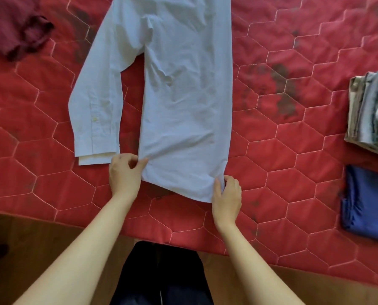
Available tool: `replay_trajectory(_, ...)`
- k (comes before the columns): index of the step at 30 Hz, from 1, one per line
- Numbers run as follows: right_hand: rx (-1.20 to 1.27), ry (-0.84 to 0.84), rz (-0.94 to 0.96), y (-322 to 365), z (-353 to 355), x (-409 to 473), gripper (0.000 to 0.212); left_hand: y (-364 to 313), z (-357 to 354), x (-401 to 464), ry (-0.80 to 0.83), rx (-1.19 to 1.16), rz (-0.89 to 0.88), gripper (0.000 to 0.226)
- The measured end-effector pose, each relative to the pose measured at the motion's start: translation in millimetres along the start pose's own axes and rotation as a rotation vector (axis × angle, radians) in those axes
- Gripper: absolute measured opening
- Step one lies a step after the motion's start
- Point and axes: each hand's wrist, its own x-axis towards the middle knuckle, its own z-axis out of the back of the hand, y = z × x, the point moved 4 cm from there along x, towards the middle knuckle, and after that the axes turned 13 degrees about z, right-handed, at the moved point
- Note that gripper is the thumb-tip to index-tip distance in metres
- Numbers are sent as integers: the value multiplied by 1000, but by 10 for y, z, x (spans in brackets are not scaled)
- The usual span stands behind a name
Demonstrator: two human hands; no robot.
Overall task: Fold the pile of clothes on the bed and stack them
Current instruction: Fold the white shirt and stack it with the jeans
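bare red quilt (271, 119) open right of light blue shirt (183, 95); far right blocked by folded stack (368, 111) and blue folded garment (368, 201); left: splayed sleeve (95, 111), maroon garment (14, 25) top-left corner

shirt (183, 95): collar end cut off by the top edge
folded stack (370, 115): ran off the right edge — items indistinct
blue cloth (368, 201): cropped at the right

Left hand (124, 172) and right hand (226, 194) pinch hem corners of pale blue shirt (183, 95) on red quilt (282, 150).
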Motion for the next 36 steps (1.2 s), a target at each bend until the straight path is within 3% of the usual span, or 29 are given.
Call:
replay_trajectory(6,-33,69,-33,-50,-26,11,39,52,-102,123,5,-3,-5,16)
replay_trajectory(9,-3,120,-104,-26,-18,38,28,41,-101,126,52,3,-23,12)
replay_trajectory(11,166,106,-202,35,23,34,20,59,-85,107,95,-5,4,11)
replay_trajectory(15,394,-42,-168,214,305,70,11,-41,72,69,316,-400,168,32)
replay_trajectory(18,506,-146,-87,250,495,26,12,-18,190,45,403,-578,168,26)
replay_trajectory(22,419,-17,-242,-5,346,-246,11,229,94,-94,355,-384,200,24)
replay_trajectory(26,310,-12,-257,-177,290,-466,13,452,52,-154,254,-250,170,12)
replay_trajectory(29,30,5,-288,-241,308,-670,19,568,165,-300,11,38,39,18)
replay_trajectory(31,-120,1,-144,-152,269,-674,29,481,172,-397,-77,181,-115,26)
replay_trajectory(36,-137,58,347,482,-236,-276,44,-106,-261,-491,-23,493,-761,41)
